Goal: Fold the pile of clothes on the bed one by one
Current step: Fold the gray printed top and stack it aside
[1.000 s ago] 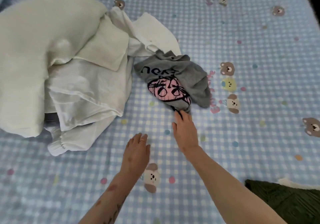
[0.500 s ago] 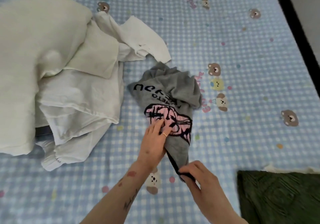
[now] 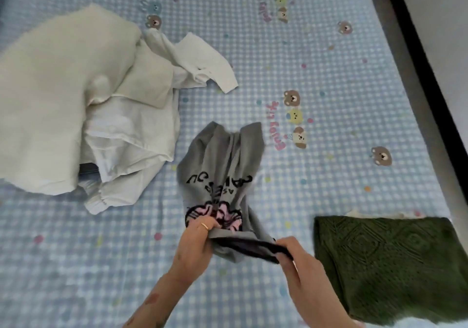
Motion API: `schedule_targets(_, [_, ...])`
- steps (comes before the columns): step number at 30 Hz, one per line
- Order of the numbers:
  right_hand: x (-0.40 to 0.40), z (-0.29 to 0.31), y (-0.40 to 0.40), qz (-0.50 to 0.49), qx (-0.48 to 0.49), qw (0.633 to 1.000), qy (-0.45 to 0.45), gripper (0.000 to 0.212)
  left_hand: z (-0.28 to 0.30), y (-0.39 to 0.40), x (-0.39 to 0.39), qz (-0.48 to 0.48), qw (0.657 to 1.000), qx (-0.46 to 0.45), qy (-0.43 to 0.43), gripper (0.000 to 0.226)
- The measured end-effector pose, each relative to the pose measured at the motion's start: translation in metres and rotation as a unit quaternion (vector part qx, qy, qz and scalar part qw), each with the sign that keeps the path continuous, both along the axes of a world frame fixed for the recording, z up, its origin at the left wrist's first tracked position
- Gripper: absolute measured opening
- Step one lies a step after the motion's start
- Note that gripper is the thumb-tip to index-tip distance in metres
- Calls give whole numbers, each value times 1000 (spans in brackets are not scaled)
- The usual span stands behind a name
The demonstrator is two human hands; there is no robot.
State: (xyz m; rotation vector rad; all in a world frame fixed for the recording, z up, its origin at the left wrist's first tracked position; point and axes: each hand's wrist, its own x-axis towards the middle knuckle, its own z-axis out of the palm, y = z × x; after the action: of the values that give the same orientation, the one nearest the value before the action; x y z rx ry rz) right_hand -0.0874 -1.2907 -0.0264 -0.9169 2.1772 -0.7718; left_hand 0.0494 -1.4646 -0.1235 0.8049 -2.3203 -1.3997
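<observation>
Bed (image 3: 316,49): blue-and-white checked sheet printed with small bears and coloured dots, carrying everything listed.

Pile of white and cream clothes (image 3: 83,105): lying heaped at the far left, one white sleeve (image 3: 210,67) trailing out to the right; well apart from both hands.

Folded dark green knitted garment (image 3: 387,264): lying flat at the near right, just beside the right hand, not touching the grey item.

Dark bed edge (image 3: 430,79): running along the right side.

Grey sweatshirt (image 3: 222,160), black lettering and a pink cartoon print: lying bunched lengthwise in the middle of the bed, between the pile and the green garment, its near end lifting up into the hands.

Left hand (image 3: 195,241), ring on one finger: fingers curling round the grey hem beside the pink print.

Right hand (image 3: 298,259): pinching the dark ribbed hem band, which is stretching between the two hands.
</observation>
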Motion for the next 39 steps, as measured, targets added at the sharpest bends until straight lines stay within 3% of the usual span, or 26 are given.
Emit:
schedule_targets(2, [-2, 15, 1, -56, -3, 998, -39, 22, 24, 6, 5, -50, 990, 123, -48, 28])
schedule_targets(3, [-4, 20, 2, -73, -11, 997, -37, 20, 36, 10, 7, -77, 985, 132, -84, 19])
schedule_targets(4, [-9, 24, 4, -82, -19, 996, -34, 19, 42, 13, 9, -99, 981, 117, -119, 11])
schedule_targets(7, [-16, 33, 11, -58, -11, 997, -41, 17, 55, 24, 16, -121, 967, 32, -223, 36])
schedule_targets(12, [-9, 37, 27, 22, 13, 996, -88, 17, 60, 41, 27, -40, 984, -33, -172, 47])
schedule_targets(14, [-8, 40, 32, 58, 23, 991, -114, 14, 57, 47, 33, -9, 986, -101, -134, 45])
schedule_targets(16, [-9, 42, 39, 88, 29, 985, -147, 25, 50, 52, 40, 54, 979, -149, -127, 41])
schedule_targets(17, [-9, 43, 41, 102, 32, 983, -148, 25, 48, 53, 44, 117, 979, -117, -116, 39])
schedule_targets(19, [-10, 44, 46, 111, 30, 984, -135, 14, 49, 53, 49, 223, 973, 33, -57, 43])
schedule_targets(21, [-11, 44, 48, 108, 21, 987, -118, 11, 52, 56, 54, 189, 976, 102, -47, 61])
schedule_targets(24, [-18, 44, 50, 96, 18, 991, -94, 10, 50, 56, 64, 140, 971, 185, -56, 63])
schedule_targets(26, [-28, 44, 53, 83, 22, 992, -95, 9, 49, 52, 69, 136, 973, 172, -73, 55])
schedule_targets(29, [-42, 46, 61, 107, 40, 988, -106, 15, 53, 44, 81, 42, 977, 174, -114, 38])
schedule_targets(31, [-49, 46, 65, 121, 41, 989, -74, 16, 60, 42, 86, -4, 972, 187, -146, 43])
schedule_targets(34, [-54, 44, 68, 126, 35, 991, -26, 15, 68, 42, 87, 19, 972, 190, -135, 49])
schedule_targets(39, [-53, 37, 71, 141, 47, 988, 29, 17, 77, 50, 84, 23, 953, 288, -95, 31])
